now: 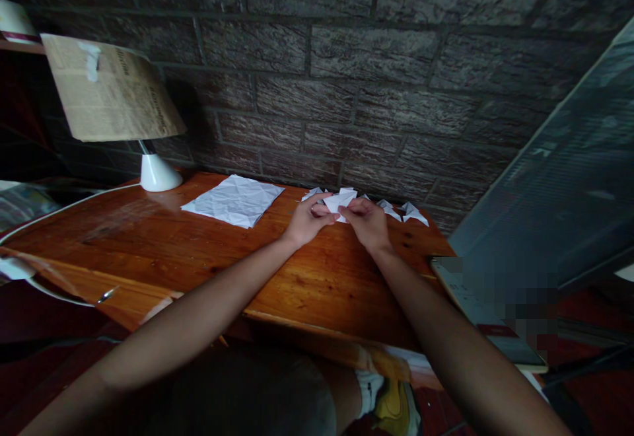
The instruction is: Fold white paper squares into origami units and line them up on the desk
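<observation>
Both my hands meet over the far side of a wooden table (198,244). My left hand (308,219) and my right hand (367,221) pinch a small folded white paper piece (341,200) between their fingertips, just above the tabletop. Several other small folded white paper shapes (409,211) lie along the table's far edge to the right of my hands. A creased white paper sheet (234,199) lies flat to the left of my left hand.
A lamp with a white base (157,173) and a newspaper-print shade (109,89) stands at the back left. A dark brick wall (376,92) runs behind the table. A large tilted grey panel (559,191) leans at the right. A pen (107,294) lies near the front left edge.
</observation>
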Demonstrator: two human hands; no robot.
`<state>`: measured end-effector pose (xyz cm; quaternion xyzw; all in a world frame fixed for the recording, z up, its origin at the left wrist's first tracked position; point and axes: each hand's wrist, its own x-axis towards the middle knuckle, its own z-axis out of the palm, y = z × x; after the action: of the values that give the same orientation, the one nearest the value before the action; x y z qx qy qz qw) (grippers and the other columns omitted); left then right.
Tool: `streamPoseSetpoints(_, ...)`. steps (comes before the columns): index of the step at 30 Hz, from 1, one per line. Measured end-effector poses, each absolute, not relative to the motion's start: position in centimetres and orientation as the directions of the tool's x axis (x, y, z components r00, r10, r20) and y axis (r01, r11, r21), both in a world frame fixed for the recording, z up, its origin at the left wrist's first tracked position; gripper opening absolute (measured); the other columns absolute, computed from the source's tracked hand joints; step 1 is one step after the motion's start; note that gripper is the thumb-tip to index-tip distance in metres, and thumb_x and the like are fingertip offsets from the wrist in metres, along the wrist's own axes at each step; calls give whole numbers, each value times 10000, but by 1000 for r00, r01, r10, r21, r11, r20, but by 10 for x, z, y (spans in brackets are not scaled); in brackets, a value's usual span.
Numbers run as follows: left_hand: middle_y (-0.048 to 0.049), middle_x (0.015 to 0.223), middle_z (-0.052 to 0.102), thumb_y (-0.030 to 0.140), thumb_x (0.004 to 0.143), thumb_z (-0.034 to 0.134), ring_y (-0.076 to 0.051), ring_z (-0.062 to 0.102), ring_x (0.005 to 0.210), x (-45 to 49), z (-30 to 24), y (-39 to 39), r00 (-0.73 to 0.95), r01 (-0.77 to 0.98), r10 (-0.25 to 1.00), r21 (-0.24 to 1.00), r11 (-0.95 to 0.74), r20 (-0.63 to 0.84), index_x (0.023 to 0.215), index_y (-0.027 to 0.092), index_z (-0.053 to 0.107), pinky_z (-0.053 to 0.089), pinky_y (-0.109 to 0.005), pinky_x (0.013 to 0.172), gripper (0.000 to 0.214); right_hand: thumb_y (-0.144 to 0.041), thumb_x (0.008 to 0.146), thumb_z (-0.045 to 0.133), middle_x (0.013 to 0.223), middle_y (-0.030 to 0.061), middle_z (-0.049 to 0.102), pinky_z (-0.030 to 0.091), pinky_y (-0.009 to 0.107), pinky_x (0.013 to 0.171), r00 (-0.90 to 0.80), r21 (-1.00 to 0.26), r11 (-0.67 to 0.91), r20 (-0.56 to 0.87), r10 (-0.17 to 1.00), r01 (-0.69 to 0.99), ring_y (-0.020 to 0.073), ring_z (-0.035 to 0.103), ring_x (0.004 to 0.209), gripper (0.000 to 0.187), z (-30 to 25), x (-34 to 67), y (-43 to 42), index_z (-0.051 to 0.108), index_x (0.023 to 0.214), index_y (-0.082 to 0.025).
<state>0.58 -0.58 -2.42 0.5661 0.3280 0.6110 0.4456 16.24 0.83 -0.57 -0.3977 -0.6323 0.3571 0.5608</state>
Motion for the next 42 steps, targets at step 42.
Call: streamPoseSetpoints(42, -33, 856, 754, 266, 583, 886, -145, 684, 787, 6, -7, -14, 68, -474, 953, 850, -229, 294, 996, 158, 706, 514, -281, 799, 463, -384, 553, 867, 720, -12, 680, 438, 234, 618, -156, -969, 82, 121, 980, -234, 99, 560, 641, 275, 9, 160, -7, 722, 698, -200)
